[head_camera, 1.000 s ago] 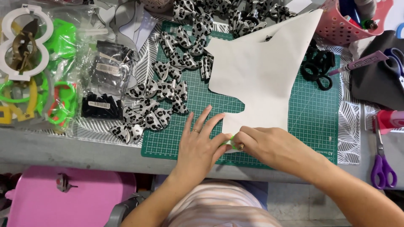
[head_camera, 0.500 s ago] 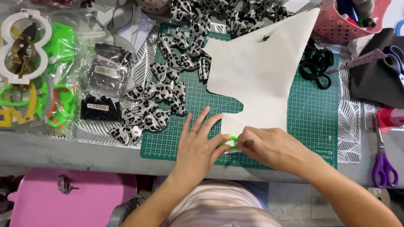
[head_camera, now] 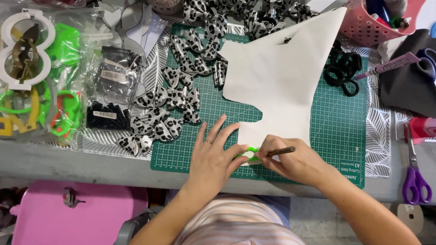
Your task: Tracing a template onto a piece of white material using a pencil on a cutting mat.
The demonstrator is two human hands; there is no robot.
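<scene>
From up here I judge the white sheet [head_camera: 281,77] to be light, thin and floppy, likely a piece of faux leather or felt cut to an irregular outline, so it would slide or buckle on the green cutting mat [head_camera: 336,136] unless it is pinned flat; the safest hold is a flat press near the edge being worked, not a pinch. It lies across the mat's centre, its lower tab running down to about 6 o'clock of the mat, where both hands meet. My left hand [head_camera: 213,154] is spread, fingers fanned toward 12 and 1 o'clock, palm down, thumb and fingertips pressing a small bright green template [head_camera: 249,153] onto the sheet's lower tab; that piece looks stiff and light, easy to nudge off line. My right hand [head_camera: 295,163] is closed around a dark pencil [head_camera: 279,151] in a writing grip, its tip pointing toward 9 o'clock at the template's edge, wrist resting low on the mat. Both forearms come in from 6 o'clock. A heap of leopard-print bows [head_camera: 177,109] sits at 10 o'clock of the hands, black hair ties [head_camera: 343,72] at 1 o'clock, purple-handled scissors [head_camera: 415,177] at 3 o'clock on the surface [head_camera: 68,159].
</scene>
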